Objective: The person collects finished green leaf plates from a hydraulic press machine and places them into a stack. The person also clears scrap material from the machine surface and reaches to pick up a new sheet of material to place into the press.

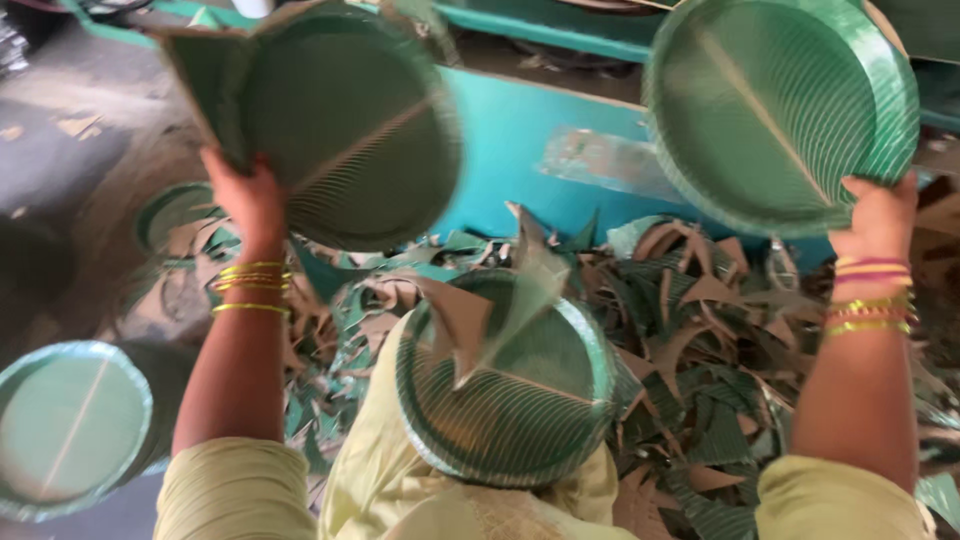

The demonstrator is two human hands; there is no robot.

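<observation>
My left hand (250, 198) is raised and grips the lower left edge of a round green leaf-patterned paper plate (350, 130) that still has a square paper flap at its upper left. My right hand (880, 215) is also raised and holds the bottom right rim of a second green paper plate (775, 110). A stack of the same green plates (510, 385) rests on my lap between my arms, with loose paper trimmings (480, 310) lying on top of it. Both wrists wear bangles.
A pile of green and brown paper offcuts (700, 330) covers the floor in front of me. Behind it stands a teal machine frame (530, 140). A stack of finished plates (70, 425) sits at the lower left, and another plate (170, 215) lies beyond my left arm.
</observation>
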